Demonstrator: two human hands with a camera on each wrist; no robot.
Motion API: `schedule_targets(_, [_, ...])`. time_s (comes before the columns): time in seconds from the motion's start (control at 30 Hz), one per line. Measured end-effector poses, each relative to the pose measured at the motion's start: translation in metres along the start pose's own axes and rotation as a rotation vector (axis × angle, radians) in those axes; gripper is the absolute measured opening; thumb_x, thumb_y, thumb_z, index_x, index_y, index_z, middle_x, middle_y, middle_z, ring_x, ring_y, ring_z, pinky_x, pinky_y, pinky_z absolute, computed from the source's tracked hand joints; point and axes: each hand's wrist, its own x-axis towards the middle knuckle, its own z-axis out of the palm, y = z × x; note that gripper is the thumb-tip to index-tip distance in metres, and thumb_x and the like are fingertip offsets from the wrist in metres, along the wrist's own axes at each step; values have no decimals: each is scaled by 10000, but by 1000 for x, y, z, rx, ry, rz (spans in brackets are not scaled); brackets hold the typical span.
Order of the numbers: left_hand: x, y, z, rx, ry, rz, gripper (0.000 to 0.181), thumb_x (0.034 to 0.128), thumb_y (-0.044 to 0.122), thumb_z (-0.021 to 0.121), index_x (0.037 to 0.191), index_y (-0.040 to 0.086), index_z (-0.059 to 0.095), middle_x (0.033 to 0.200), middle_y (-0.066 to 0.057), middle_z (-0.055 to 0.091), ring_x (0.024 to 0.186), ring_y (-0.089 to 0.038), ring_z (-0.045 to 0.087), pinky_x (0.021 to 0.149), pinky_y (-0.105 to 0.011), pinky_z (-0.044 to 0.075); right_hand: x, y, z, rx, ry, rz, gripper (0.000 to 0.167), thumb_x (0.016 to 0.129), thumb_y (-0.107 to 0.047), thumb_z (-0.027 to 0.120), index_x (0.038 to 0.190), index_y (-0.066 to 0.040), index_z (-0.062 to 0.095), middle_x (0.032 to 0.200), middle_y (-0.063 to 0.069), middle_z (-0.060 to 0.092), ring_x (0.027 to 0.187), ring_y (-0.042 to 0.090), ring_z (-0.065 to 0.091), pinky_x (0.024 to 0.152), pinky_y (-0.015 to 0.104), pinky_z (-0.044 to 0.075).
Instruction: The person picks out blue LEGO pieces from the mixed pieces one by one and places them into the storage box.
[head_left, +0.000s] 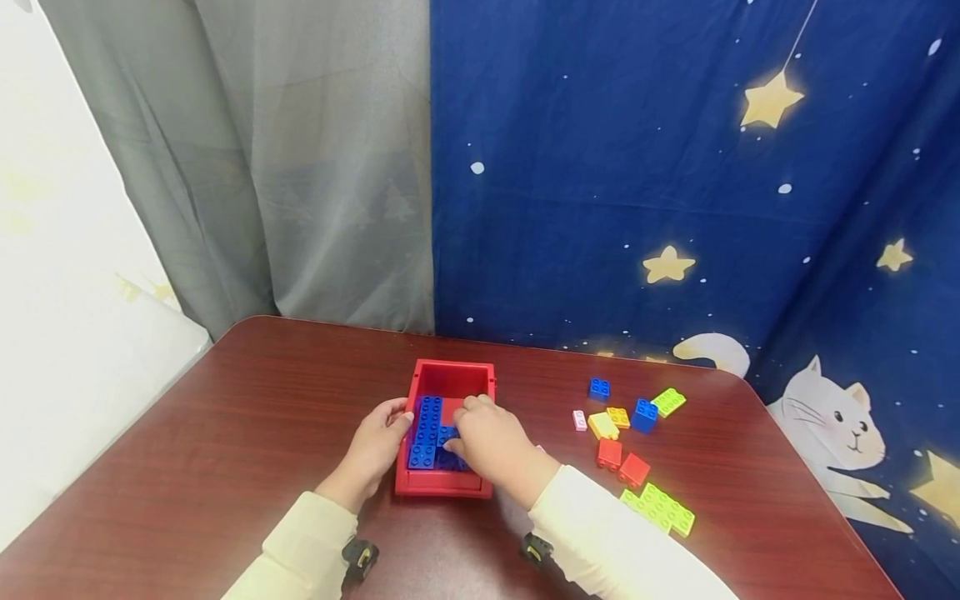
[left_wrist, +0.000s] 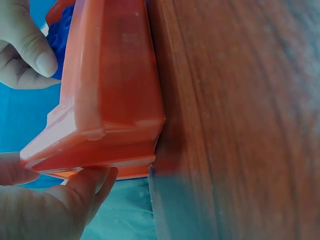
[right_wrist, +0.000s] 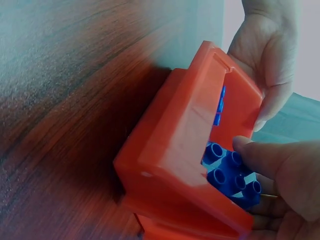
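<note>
A red box [head_left: 444,488] stands on the table with its top uncovered. My left hand [head_left: 375,446] grips its left wall, the thumb over the rim and the fingers outside. Inside, along the left side, lie blue bricks [head_left: 427,421], with studs facing up. My right hand [head_left: 491,437] pinches a blue building brick [right_wrist: 231,172] between thumb and fingers, at the box's right front part. In the right wrist view this brick is tilted and partly above the rim. Whether it touches the bricks below cannot be told.
To the box's right lie loose bricks: a small blue one [head_left: 598,388], a larger blue one [head_left: 644,415], yellow [head_left: 603,426], orange [head_left: 618,417], pink [head_left: 579,420], red [head_left: 633,470] and lime green [head_left: 663,508]. Curtains hang behind the dark red-brown table [head_left: 315,367].
</note>
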Motion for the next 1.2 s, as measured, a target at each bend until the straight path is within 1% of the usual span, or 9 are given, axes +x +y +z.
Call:
schedule_targets(0.13, [1,0,1,-4,2,2,454,1013,142,443,1425,-33,367,1383,-263,461,1258,-422,471,1027,-540,411,0,0,2,2,-13,17,386,803,-368,768,1079,-103,721,870,14,600,832,125,533,709,244,558])
schedule_targets(0.3, [2,-1,1,-6,6,4,448,1009,132,446,1419,-34,376,1371,-261,472,1248,-415,482,1027,-537,415,0,-1,3,2,-24,17,407,788,-361,783,1096,-105,711,870,10,601,834,122,535,714,241,559])
schedule_targets(0.6, [1,0,0,5,1,-11,452,1015,157,447,1428,-11,373,1370,-246,477,1246,-412,485,1016,-543,420,-1,-1,8,-46,-12,-23,376,789,-366,781,1058,-112,715,862,4,617,844,127,559,718,247,554])
schedule_targets(0.8, [0,0,0,-9,-2,-8,453,1014,147,445,1426,-25,368,1368,-255,473,1247,-412,483,1023,-538,415,0,0,13,-64,-13,-41,365,794,-384,770,1048,-123,739,845,-13,629,814,111,542,706,225,541])
schedule_targets(1.0, [2,-1,0,-18,4,-1,444,1010,130,444,1416,-35,378,1367,-259,475,1245,-409,484,1032,-535,410,-1,1,14,-91,-19,-47,364,800,-395,762,1050,-131,746,861,-15,663,811,109,549,733,225,539])
schedule_targets(1.2, [1,-1,0,-16,0,-5,446,1013,142,445,1420,-29,375,1361,-252,478,1239,-404,489,1025,-535,417,-2,2,15,-126,11,-48,334,802,-382,764,1021,-130,743,869,-12,702,805,124,569,752,237,535])
